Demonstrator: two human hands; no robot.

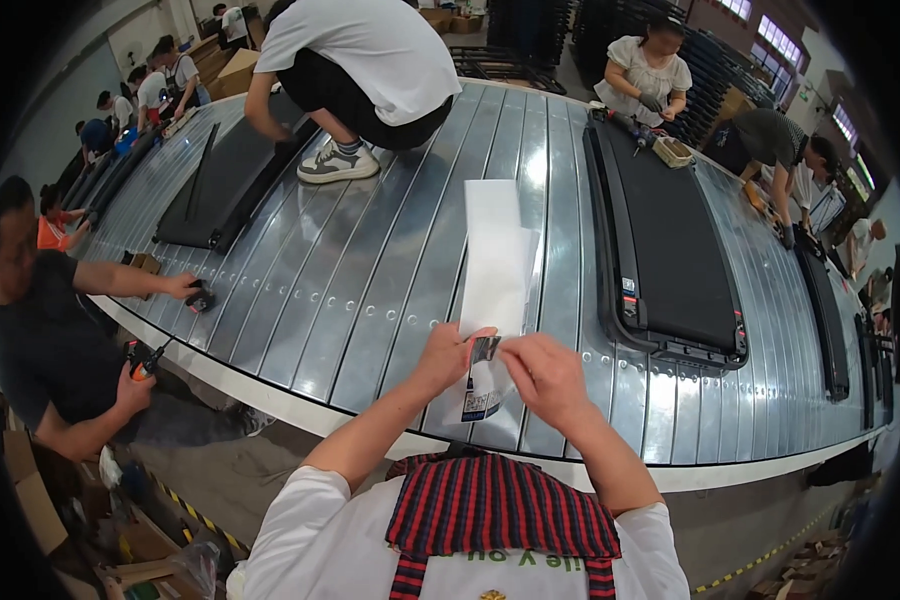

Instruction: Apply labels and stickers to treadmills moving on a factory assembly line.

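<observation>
My left hand [448, 352] and my right hand [545, 375] meet in front of me over the near edge of a ribbed metal conveyor [370, 260]. Together they pinch a small dark label [484, 349] at the lower part of a long white paper strip [497, 262]. The strip runs away from me across the conveyor, and a printed sticker [482, 402] shows on its near end below my fingers.
A flat black treadmill deck [670, 250] lies to the right, another [232, 175] to the left with a person crouched on the conveyor beside it. A person at the left holds a power tool [142, 362]. Other workers stand around the belt; cardboard boxes [30, 490] sit low left.
</observation>
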